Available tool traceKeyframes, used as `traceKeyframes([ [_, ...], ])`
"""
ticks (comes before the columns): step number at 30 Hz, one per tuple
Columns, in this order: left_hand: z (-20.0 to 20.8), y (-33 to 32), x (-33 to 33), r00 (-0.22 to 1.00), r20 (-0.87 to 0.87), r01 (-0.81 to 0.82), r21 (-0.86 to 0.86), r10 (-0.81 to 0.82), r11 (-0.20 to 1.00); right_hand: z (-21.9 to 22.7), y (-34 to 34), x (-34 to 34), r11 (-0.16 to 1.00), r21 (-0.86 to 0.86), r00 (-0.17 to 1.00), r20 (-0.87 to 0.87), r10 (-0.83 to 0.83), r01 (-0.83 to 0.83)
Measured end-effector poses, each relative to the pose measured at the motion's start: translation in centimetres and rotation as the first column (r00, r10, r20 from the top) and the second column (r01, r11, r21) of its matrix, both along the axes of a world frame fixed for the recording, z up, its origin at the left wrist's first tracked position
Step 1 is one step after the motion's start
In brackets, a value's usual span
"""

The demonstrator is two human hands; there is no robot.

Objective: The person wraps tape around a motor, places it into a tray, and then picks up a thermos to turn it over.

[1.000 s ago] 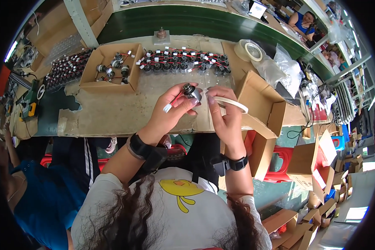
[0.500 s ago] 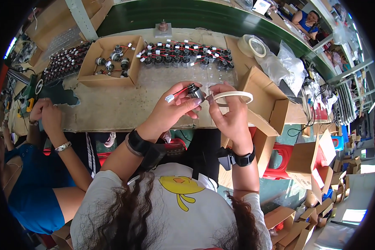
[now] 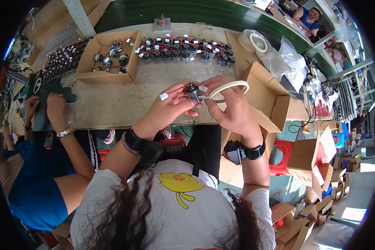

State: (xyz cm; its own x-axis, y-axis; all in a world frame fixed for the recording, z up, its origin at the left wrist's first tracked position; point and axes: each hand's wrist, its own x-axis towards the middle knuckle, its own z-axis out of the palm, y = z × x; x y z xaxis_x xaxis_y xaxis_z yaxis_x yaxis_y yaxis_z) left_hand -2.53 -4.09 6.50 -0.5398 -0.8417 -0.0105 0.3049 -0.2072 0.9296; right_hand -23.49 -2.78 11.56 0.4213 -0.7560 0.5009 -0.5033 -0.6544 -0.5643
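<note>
My left hand (image 3: 171, 106) is closed around a small black motor (image 3: 193, 92), a dark cylinder with a red wire ending in a white connector (image 3: 164, 96). The motor is tilted between thumb and fingers, above the near part of the worktable. A narrow roll of cream-white tape (image 3: 242, 84) hangs on my right hand (image 3: 231, 106), whose thumb and fingers are pinched together. From the roll, a short free end of tape (image 3: 204, 97) reaches the motor's right side; whether it sticks there I cannot tell.
Rows of similar motors (image 3: 176, 55) stand on the worktable (image 3: 108, 106), beside a cardboard box (image 3: 108, 78) with several more. An open carton (image 3: 266, 89), wide tape rolls (image 3: 257, 42) and plastic bags (image 3: 291, 58) lie right. A co-worker's hand (image 3: 56, 109) rests at the left.
My right hand has turned and moved its fingers closer to the motor, and the tape's end now meets the motor's side. The co-worker's hands at the left have moved apart.
</note>
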Motion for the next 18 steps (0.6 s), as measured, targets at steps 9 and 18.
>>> traceKeyframes([
  [9, 0.16, 0.50, -0.24, 0.998, 0.048, -0.034, -0.018, 0.035, 0.999, 0.14, -0.53, 0.16, 0.993, 0.093, 0.997, -0.005, 0.071, -0.070],
  [18, 0.78, 0.63, -0.19, 0.998, 0.036, -0.051, -0.007, 0.051, 0.999, -0.31, -0.56, 0.51, 0.999, 0.032, 1.000, 0.007, -0.001, 0.001],
])
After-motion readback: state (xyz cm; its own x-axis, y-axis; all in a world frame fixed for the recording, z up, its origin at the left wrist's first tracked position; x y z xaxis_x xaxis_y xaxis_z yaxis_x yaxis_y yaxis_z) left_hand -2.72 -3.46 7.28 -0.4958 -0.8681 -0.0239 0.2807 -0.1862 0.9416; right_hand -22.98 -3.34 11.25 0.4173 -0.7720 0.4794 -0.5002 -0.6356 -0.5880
